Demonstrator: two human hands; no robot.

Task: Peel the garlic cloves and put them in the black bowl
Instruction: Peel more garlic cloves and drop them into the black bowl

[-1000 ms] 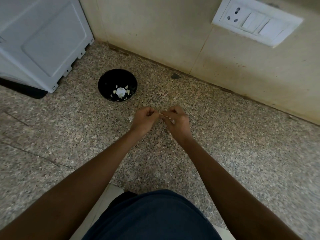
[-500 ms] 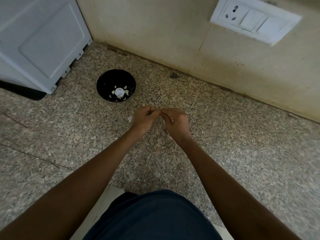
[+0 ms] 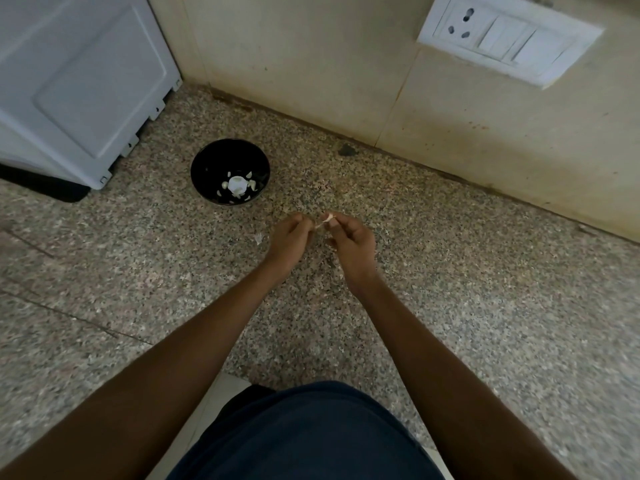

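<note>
At far left a white appliance [image 3: 79,81] stands on the speckled stone bench [image 3: 485,289], and nearer the middle the black bowl [image 3: 230,171] already holds several pale peeled cloves. Just right of it the left hand [image 3: 289,239] pinches a strip of papery skin while the right hand [image 3: 351,242] pinches the garlic clove [image 3: 328,218] itself. The clove looks small, light and likely slippery once bare, so a firm fingertip grip at its ends suits it; nothing blocks the way to the bowl, and a switch plate [image 3: 509,38] sits on the wall far right.
</note>
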